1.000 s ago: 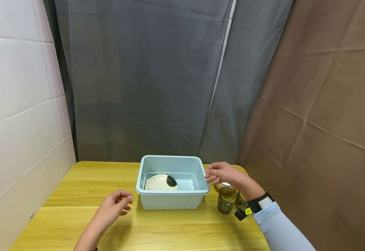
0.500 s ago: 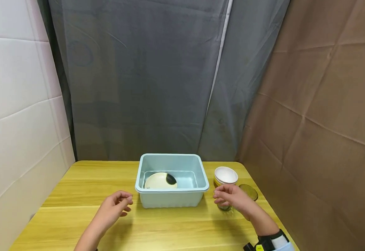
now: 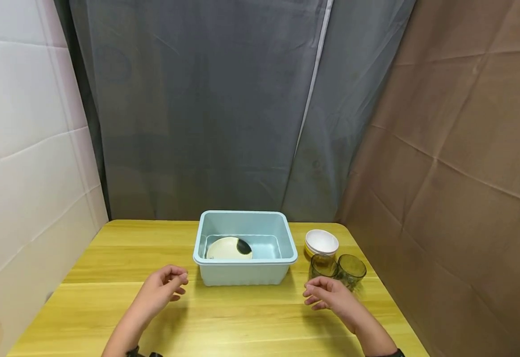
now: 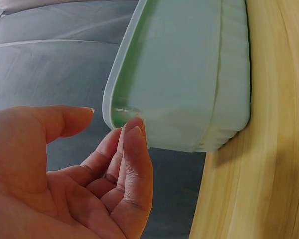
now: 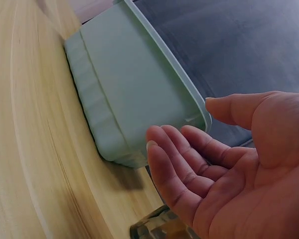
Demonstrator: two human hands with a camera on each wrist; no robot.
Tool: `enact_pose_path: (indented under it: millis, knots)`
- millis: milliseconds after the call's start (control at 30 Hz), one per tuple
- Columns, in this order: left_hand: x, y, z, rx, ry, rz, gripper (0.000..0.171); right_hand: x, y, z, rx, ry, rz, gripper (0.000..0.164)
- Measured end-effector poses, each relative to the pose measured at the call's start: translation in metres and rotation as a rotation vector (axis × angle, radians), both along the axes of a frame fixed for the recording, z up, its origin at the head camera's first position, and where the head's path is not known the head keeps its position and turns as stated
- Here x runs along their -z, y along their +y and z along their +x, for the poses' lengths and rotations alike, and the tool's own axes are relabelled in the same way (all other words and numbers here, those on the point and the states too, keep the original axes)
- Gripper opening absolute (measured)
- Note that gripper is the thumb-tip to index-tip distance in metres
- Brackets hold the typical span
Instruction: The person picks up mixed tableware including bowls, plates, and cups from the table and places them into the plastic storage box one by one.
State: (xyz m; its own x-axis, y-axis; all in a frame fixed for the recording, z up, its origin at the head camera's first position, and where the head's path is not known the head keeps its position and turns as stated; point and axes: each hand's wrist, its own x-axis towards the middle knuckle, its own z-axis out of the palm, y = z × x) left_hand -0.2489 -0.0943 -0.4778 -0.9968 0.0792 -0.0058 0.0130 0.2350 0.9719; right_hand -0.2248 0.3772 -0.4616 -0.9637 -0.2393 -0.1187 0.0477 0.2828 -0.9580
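Note:
A light blue plastic basin (image 3: 244,274) stands on the table, with a cream plate (image 3: 224,249) bearing a dark patch inside it. My left hand (image 3: 159,291) hovers to the left front of the basin, fingers loosely bent and holding nothing. To the right front, my right hand (image 3: 331,297) is likewise free, its thumb apart from the fingers in the right wrist view. Just behind that hand are two tinted glasses, a left glass (image 3: 324,265) and a right glass (image 3: 352,267). White bowls (image 3: 322,240), apparently stacked with something yellow below, sit behind the glasses.
The wooden table (image 3: 224,322) reaches back to a grey curtain (image 3: 197,124). White fabric (image 3: 23,148) hangs along the left side and brown fabric (image 3: 465,173) along the right.
My right hand has drawn back from beside the basin's right rim toward the table's front, uncovering the bowls and glasses. The left hand has stayed nearly still.

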Motion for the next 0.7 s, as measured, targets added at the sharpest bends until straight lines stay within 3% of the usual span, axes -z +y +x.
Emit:
enact_pose_path:
  millis: [333,567,700]
  knots:
    - [0.001,0.000,-0.001,-0.013,-0.016,-0.007,0.029,-0.008,0.012,0.006,0.108,0.050,-0.016,0.036]
    - [-0.001,0.001,0.000,-0.018,-0.010,-0.012,0.029,-0.024,0.042,0.002,0.316,0.121,0.007,0.030]
    - [-0.003,0.001,0.001,-0.023,-0.015,-0.015,0.028,-0.029,0.065,-0.005,0.436,0.185,0.119,0.033]
